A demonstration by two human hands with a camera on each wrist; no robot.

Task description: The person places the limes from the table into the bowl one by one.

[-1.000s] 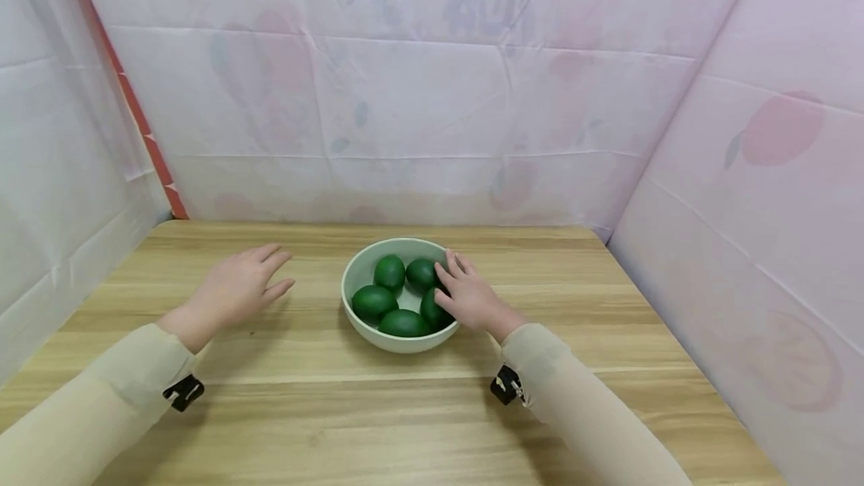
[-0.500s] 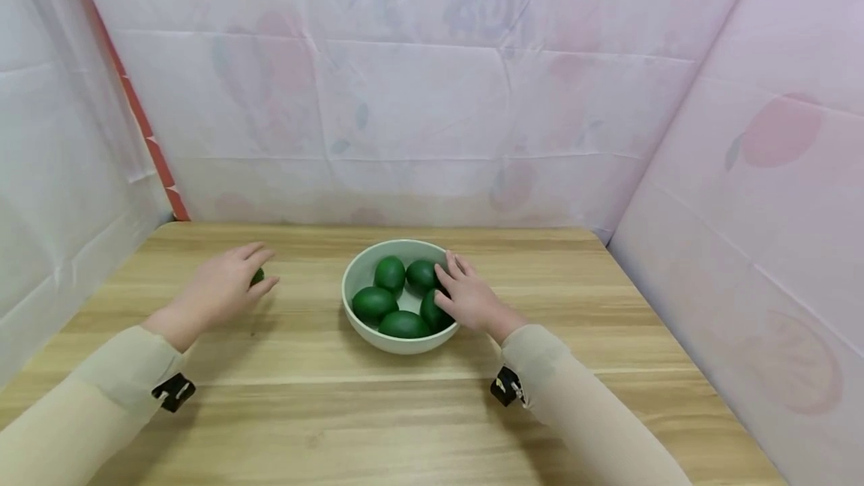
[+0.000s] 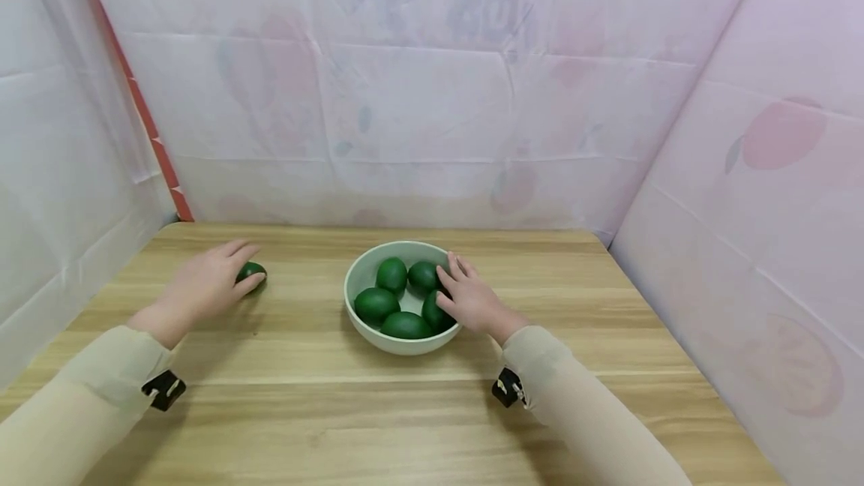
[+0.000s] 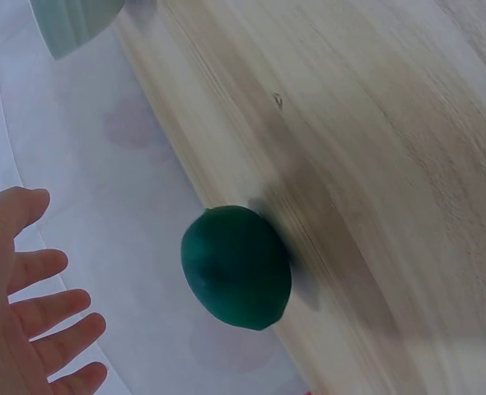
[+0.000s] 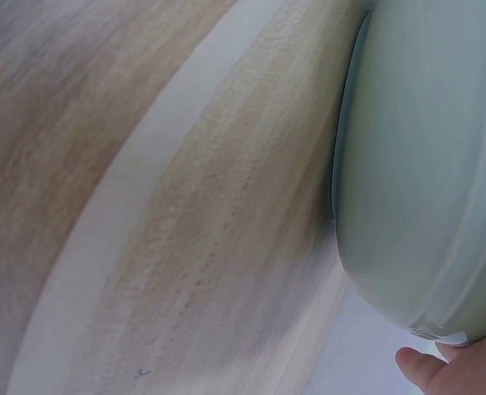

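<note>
Two hands at work over a bowl of green fruit on a wooden table.

The left hand (image 3: 202, 287), fingers spread and relaxed, hovers just beside a loose green fruit (image 3: 251, 273) lying on the table (image 3: 405, 411), well apart from the pale green bowl (image 3: 364, 270). The right hand (image 3: 472, 300) rests on the bowl's right rim, fingers extended over the fruits in the bowl (image 3: 398, 298), gripping none.

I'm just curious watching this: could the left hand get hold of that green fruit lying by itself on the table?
Probably yes. The left hand is right next to the lone green fruit, fingers spread open, and nothing lies between them on the table. The bowl sits well off to the side.
</note>
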